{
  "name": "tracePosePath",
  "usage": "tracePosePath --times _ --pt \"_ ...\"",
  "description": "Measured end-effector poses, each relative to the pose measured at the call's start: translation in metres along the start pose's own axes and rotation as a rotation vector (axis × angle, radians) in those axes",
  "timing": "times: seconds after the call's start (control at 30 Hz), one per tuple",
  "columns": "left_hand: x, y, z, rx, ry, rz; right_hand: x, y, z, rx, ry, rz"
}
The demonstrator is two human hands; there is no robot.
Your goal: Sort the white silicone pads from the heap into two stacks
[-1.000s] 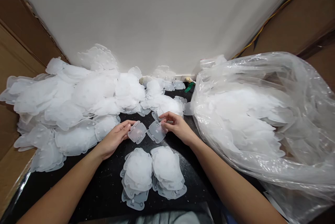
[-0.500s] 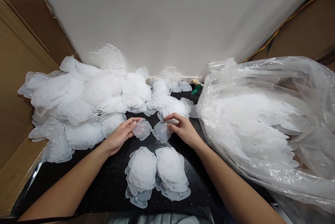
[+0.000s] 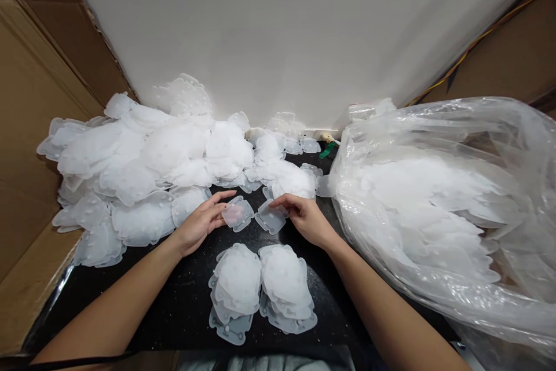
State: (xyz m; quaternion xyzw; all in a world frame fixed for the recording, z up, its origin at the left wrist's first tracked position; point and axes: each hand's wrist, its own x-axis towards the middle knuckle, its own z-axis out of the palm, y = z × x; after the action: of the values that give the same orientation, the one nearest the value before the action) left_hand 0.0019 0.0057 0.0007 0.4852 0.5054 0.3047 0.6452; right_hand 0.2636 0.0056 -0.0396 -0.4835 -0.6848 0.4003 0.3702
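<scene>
Two translucent plastic pieces, one pinched in the left hand (image 3: pixel 200 221), one in the right hand (image 3: pixel 307 219).

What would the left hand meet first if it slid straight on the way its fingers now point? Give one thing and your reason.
Probably the right hand's plastic piece: the left hand, holding its own piece, points right across the black table toward it. Depth is hard to judge.

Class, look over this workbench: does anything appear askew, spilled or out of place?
The left pile sprawls loose toward the cardboard, unlike the two neat stacks. A green bit by the wall is the only coloured item.
</scene>
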Motion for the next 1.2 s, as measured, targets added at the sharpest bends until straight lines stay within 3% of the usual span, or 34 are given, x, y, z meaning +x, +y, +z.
tracePosePath --times 0.17,0.5,0.67,0.77,0.93,1.03,1.2 --pt "-0.002 0.006 0.002 -0.008 -0.016 -0.01 0.001 0.0 0.001 0.015 -0.029 -0.073" --pt "0.002 -0.001 0.001 0.093 -0.081 0.067 0.001 0.002 0.001 0.078 -0.039 -0.048" --pt "0.006 -0.005 -0.003 0.308 0.061 0.231 0.0 -0.009 -0.002 0.187 -0.017 -0.013" --pt "0.004 -0.002 -0.003 0.346 0.152 0.309 -0.001 -0.013 0.001 0.446 -0.051 0.118" --pt "0.001 -0.001 0.003 0.1 0.017 0.095 -0.001 -0.01 0.009 0.871 -0.142 0.389" --pt "0.003 -0.003 0.005 0.017 -0.012 -0.002 0.0 -0.006 0.01 0.935 -0.142 0.468" --pt "0.005 -0.005 0.0 -0.075 -0.03 -0.037 0.002 -0.006 0.006 0.941 -0.148 0.519"
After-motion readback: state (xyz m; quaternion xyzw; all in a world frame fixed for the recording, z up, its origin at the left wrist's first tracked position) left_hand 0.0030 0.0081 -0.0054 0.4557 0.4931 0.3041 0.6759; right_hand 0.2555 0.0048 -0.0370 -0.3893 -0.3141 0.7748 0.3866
